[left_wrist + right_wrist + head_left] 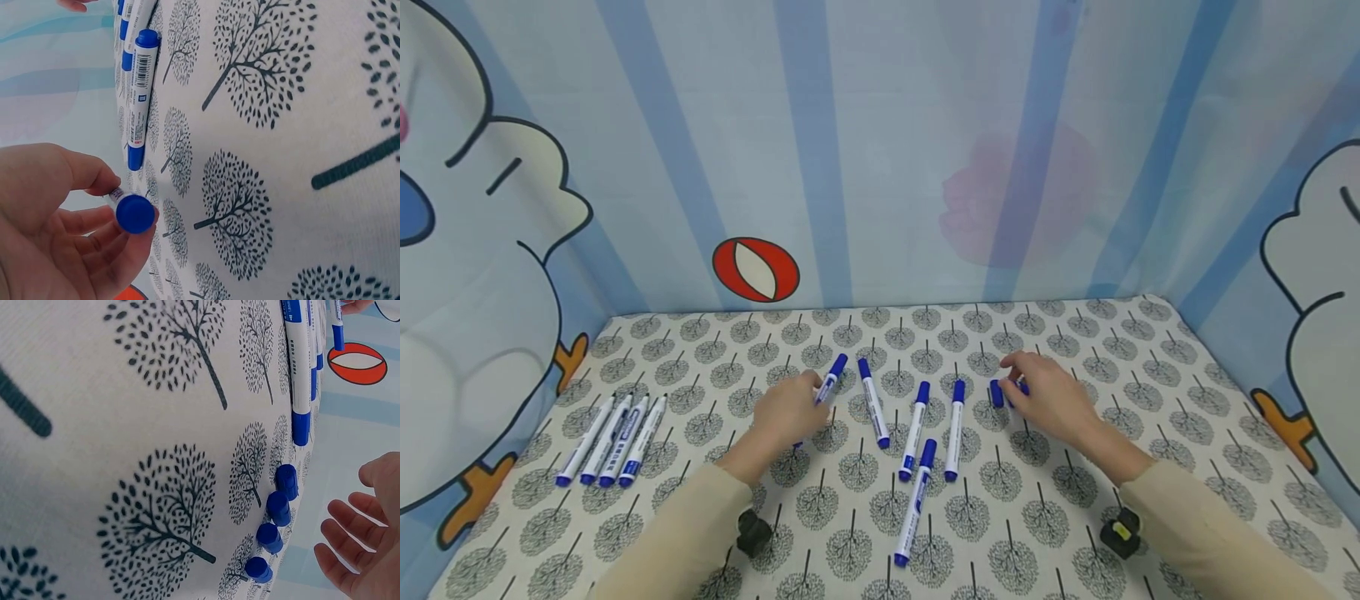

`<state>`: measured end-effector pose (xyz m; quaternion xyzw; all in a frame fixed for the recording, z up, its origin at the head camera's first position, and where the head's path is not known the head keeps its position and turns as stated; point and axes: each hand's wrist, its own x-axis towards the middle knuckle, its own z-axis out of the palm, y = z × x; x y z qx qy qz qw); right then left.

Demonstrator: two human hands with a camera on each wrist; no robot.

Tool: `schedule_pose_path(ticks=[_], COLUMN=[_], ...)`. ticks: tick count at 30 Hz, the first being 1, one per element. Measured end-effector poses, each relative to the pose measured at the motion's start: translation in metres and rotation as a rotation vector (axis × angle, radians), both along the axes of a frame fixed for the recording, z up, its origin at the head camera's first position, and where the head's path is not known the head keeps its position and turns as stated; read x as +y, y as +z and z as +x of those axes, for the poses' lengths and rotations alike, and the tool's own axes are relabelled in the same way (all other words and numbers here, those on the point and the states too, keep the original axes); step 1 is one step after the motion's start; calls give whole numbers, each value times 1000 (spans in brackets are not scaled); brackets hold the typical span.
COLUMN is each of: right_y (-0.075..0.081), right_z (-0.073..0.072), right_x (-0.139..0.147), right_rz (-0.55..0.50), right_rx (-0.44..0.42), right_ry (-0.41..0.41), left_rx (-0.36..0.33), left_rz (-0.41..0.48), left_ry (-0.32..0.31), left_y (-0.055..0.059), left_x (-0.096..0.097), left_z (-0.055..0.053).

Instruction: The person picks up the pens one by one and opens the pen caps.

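Observation:
My left hand pinches a white whiteboard marker between thumb and fingers, its blue cap pointing up and away. In the left wrist view the round blue end of this marker faces the camera. My right hand hovers at the right with relaxed fingers and nothing in them. Beside its fingertips stand several loose blue caps in a row, partly hidden by the hand in the head view. Between the hands lie several capped markers, one of them nearer to me.
At the left several uncapped markers lie side by side, dark tips pointing away. A tree-patterned cloth covers the table. Behind it hangs a striped curtain with cartoon prints.

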<state>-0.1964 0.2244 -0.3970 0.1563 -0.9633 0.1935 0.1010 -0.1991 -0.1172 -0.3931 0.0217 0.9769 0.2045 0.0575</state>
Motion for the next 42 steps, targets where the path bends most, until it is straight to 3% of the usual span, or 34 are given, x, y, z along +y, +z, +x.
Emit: schedule_pose_path(ticks=[9, 20, 29, 42], right_y=[0, 5, 7, 6], right_z=[-1, 4, 9, 14], right_x=[-3, -15, -26, -44], right_rz=[-12, 5, 13, 10], right_rx=[41, 113, 174, 242], right_ry=[42, 94, 172, 266], left_rx=[45, 151, 158, 188], left_rz=[37, 53, 78, 131], left_ry=[-24, -41, -54, -146], left_y=[9, 16, 18, 22], left_x=[-4, -8, -6, 7], left_z=[6, 7, 9, 16])
